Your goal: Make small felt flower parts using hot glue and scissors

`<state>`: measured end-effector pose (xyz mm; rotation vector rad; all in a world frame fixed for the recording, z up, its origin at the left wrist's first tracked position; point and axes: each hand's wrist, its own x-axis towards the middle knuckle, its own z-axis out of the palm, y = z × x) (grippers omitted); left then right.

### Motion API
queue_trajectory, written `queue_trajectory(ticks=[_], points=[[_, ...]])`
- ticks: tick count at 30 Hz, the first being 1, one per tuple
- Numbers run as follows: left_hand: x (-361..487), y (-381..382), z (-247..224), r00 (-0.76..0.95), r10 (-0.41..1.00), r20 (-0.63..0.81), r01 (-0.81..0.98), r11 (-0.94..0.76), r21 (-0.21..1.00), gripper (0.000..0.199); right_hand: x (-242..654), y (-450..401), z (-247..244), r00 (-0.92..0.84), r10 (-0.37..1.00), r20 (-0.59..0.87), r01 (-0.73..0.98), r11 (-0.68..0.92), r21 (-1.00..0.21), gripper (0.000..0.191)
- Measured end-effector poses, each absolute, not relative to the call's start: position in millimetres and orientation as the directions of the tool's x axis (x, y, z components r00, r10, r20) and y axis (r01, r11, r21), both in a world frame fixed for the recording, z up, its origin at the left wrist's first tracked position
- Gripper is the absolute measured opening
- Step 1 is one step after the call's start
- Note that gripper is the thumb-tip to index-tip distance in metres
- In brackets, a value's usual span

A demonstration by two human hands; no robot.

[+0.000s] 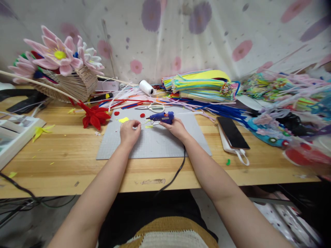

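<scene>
My right hand [176, 128] is closed around a blue glue gun [167, 117], whose nozzle points left over the grey cutting mat [157, 148]. Just left of the nozzle, my left hand [130, 132] is pinched; something thin and pale shows at its fingertips, too small to name. Yellow scraps [123, 120] and small red pieces [142, 115] lie on the mat near my hands. Behind the glue gun are scissors with pale handles [156, 109]. A red fuzzy flower [95, 116] rests beyond the mat's left edge.
Pipe cleaner bundles [201, 84] and a white spool [147, 88] lie at the back. A phone [233, 132] sits on the right, a white box [19, 136] on the left. A black cord [176, 175] hangs over the front edge. Pink flowers [55, 51] stand at back left.
</scene>
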<state>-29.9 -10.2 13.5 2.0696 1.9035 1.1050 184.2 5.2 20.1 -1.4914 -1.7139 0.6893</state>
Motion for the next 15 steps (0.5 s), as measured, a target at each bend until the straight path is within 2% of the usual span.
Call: queue_trajectory(ticks=[4,10,15], points=[[-30,-10,13,-0.056,0.898,0.436,0.809,-0.215,0.547,0.010,202,11,22,0.116,0.972,0.203,0.597,0.096,-0.797,0.045],[-30,-10,13,-0.071,0.891,0.449,0.799,-0.219,0.560,0.011,243,25,16,0.409,0.879,0.247,0.717,-0.142,-0.682,0.052],[-30,-10,13,-0.079,0.887,0.454,0.797,-0.217,0.563,0.009,252,33,9,0.413,0.893,0.178,0.762,-0.232,-0.604,0.051]])
